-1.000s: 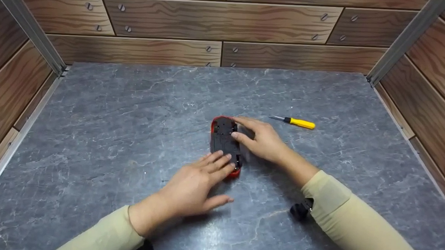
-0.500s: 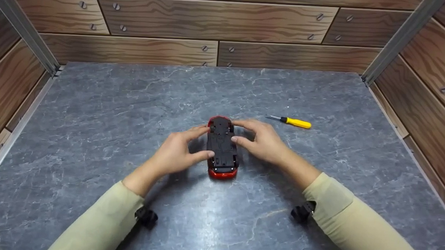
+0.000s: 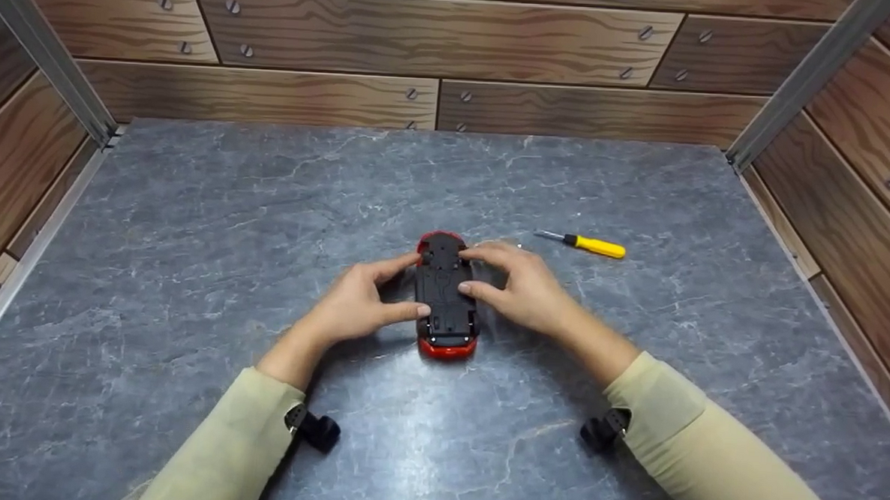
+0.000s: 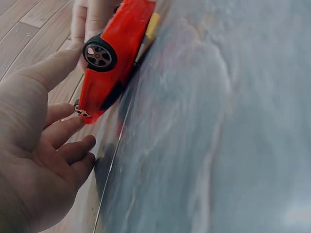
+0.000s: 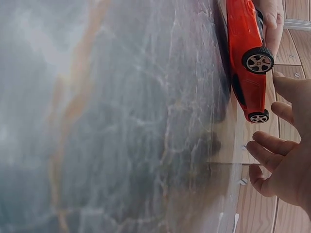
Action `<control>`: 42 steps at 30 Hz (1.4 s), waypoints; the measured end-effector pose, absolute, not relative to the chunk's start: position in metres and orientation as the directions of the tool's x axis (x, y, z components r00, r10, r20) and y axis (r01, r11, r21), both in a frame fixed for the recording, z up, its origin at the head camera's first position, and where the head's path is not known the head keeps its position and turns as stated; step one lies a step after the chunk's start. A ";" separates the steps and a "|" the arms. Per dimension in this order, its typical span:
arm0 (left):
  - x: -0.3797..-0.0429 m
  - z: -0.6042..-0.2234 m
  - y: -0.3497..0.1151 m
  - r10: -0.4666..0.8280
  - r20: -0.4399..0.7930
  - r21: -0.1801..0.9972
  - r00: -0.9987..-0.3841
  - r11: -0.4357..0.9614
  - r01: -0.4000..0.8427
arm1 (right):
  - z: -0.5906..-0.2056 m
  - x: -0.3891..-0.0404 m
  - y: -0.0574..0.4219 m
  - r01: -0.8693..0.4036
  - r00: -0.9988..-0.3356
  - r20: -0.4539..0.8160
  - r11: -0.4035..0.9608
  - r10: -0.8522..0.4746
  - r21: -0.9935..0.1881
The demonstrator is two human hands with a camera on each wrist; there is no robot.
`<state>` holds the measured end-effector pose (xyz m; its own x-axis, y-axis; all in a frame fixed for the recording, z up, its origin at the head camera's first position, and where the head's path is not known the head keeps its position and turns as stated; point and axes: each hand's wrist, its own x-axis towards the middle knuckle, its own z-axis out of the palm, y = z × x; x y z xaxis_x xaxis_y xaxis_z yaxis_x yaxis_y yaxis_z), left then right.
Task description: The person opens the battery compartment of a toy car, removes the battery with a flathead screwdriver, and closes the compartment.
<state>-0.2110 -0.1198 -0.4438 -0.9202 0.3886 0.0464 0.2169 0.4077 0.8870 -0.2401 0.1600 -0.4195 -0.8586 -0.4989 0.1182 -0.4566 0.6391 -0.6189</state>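
Your left grip is spread, pinching nothing, with its thumb toward the near end and its fingers toward the far end of the red toy car. The car lies just to the right of that grip, underside up on the worktop — its long axis running almost straight away from you, between your two grips. Your right grip is spread too, along the car's right side; the right wrist view shows a slight gap from thumb to near wheel, so your left seems marginally nearer. Farther right — beyond that grip — the yellow-handled screwdriver points its shaft leftward.
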 end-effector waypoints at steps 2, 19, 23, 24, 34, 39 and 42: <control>-0.211 -0.446 -0.120 0.393 0.047 0.892 -0.918 0.397 0.216 | -0.421 -0.239 0.160 -0.459 -0.857 0.119 0.636 -0.502 -0.620; -0.211 -0.459 -0.122 0.435 0.041 0.903 -0.899 0.369 0.219 | -0.427 -0.237 0.159 -0.469 -0.844 0.080 0.655 -0.531 -0.593; -0.211 -0.460 -0.121 0.434 0.035 0.903 -0.900 0.371 0.214 | -0.427 -0.236 0.159 -0.463 -0.845 0.076 0.651 -0.530 -0.601; -0.211 -0.460 -0.121 0.434 0.035 0.903 -0.900 0.372 0.214 | -0.427 -0.237 0.160 -0.463 -0.844 0.078 0.648 -0.531 -0.605; -0.211 -0.458 -0.122 0.428 0.025 0.891 -0.904 0.400 0.215 | -0.426 -0.238 0.158 -0.445 -0.849 0.065 0.641 -0.525 -0.626; -0.212 -0.457 -0.123 0.424 0.026 0.883 -0.905 0.415 0.220 | -0.424 -0.239 0.157 -0.426 -0.855 0.053 0.642 -0.515 -0.637; -0.214 -0.456 -0.122 0.425 0.031 0.880 -0.905 0.417 0.226 | -0.424 -0.241 0.158 -0.416 -0.860 0.052 0.638 -0.508 -0.648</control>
